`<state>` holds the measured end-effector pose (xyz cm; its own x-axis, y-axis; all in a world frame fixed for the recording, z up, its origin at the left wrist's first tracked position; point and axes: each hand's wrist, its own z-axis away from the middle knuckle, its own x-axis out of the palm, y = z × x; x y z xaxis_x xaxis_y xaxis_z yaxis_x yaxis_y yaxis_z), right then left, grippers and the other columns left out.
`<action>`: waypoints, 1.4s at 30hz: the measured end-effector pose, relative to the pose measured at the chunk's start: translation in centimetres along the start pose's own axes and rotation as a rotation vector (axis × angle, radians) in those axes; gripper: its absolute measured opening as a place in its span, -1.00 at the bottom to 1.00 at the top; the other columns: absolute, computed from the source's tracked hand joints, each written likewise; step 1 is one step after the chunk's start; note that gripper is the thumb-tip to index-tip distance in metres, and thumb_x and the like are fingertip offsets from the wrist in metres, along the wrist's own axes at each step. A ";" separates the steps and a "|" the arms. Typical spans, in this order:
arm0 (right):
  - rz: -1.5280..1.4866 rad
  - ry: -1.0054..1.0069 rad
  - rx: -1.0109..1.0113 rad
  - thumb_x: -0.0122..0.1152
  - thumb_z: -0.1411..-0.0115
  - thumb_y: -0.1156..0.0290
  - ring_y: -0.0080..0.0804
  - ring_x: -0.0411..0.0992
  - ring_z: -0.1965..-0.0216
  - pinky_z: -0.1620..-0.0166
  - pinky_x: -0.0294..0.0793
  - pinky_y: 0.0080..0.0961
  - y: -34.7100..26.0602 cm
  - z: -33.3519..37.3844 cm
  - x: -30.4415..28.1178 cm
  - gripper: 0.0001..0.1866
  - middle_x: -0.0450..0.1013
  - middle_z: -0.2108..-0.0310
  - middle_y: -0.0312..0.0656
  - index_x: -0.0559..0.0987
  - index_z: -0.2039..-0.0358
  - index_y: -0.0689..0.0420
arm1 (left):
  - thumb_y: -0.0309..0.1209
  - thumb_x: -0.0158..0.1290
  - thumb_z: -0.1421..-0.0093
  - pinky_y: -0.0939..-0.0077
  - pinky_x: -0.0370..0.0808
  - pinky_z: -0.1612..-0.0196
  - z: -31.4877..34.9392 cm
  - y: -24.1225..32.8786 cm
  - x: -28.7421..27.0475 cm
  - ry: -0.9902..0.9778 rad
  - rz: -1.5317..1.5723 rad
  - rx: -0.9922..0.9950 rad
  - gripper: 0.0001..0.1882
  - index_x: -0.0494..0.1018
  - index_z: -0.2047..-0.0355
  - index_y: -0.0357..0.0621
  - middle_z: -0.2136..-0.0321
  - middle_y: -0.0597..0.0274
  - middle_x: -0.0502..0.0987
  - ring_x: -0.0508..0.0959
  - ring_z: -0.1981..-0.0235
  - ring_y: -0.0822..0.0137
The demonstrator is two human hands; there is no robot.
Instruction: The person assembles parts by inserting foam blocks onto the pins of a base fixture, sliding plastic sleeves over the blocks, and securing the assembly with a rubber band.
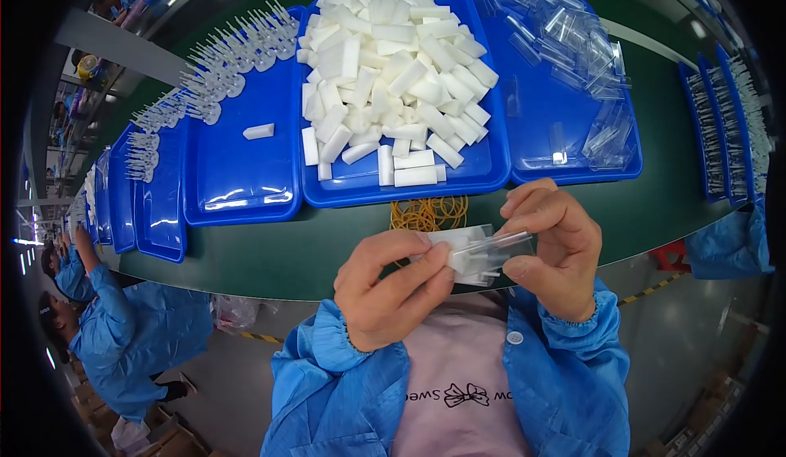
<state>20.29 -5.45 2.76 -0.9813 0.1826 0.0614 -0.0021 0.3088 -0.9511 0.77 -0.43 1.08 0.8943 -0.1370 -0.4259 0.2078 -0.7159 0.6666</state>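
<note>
Near the table's front edge, my left hand (393, 289) pinches a white foam-like block (458, 262) between thumb and fingers. A clear plastic sleeve (509, 248) overlaps the block's right end; how far the block sits inside it is hard to make out. My right hand (561, 248) grips the sleeve's far right side between thumb and fingers. Just behind my hands lies a bundle of yellowish rubber bands (428, 211). Beyond it, a blue tray (368, 198) carries a heap of white blocks (393, 72). Clear sleeves (573, 47) are scattered in another blue tray (565, 174) at the right.
A third blue tray (237, 214) on the left holds one white piece (259, 132) and rows of thin-stemmed white parts (237, 52). Blue trays of small parts (712, 133) stand upright at the far right. A co-worker in blue (135, 334) is at the table's left.
</note>
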 end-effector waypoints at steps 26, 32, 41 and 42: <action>0.093 0.108 0.080 0.32 0.04 0.55 -0.40 0.37 0.22 0.07 0.32 -0.51 1.4 0.4 -2.1 -0.72 0.45 0.28 -0.15 0.54 0.26 0.28 | -0.54 0.19 -0.11 0.62 0.47 0.11 1.0 -1.8 1.3 -0.064 1.014 -0.858 -0.52 0.32 -0.02 -0.31 0.12 0.15 0.48 0.52 0.15 0.38; 0.260 0.193 0.024 0.38 0.09 0.51 -0.34 0.38 0.23 0.03 0.30 -0.38 0.3 1.2 -2.5 -0.78 0.49 0.35 -0.17 0.57 0.39 0.24 | -0.63 0.26 0.01 0.45 0.52 0.03 0.9 -1.8 1.6 -0.014 0.970 -0.723 -0.49 0.37 0.02 -0.36 0.09 0.10 0.41 0.51 0.10 0.31; 0.220 0.159 -0.111 0.40 0.15 0.53 -0.38 0.38 0.33 0.02 0.25 -0.23 -0.1 2.0 -1.7 -0.82 0.50 0.41 -0.21 0.59 0.48 0.15 | -0.64 0.31 0.10 0.44 0.51 -0.02 0.9 -0.9 1.2 -0.065 0.852 -0.535 -0.56 0.48 0.15 -0.34 0.11 0.06 0.39 0.50 0.10 0.28; 0.232 0.143 -0.136 0.41 0.16 0.54 -0.38 0.38 0.34 0.03 0.24 -0.21 -0.2 2.0 -1.7 -0.82 0.50 0.42 -0.22 0.60 0.48 0.13 | -0.64 0.31 0.10 0.44 0.51 -0.02 0.9 -0.8 1.2 -0.065 0.852 -0.537 -0.56 0.48 0.15 -0.34 0.11 0.06 0.39 0.50 0.10 0.28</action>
<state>21.55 -7.73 2.26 -0.9155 0.3894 -0.1015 0.2543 0.3642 -0.8960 1.33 -0.63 -0.52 0.8082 -0.5077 0.2985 -0.3249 0.0383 0.9450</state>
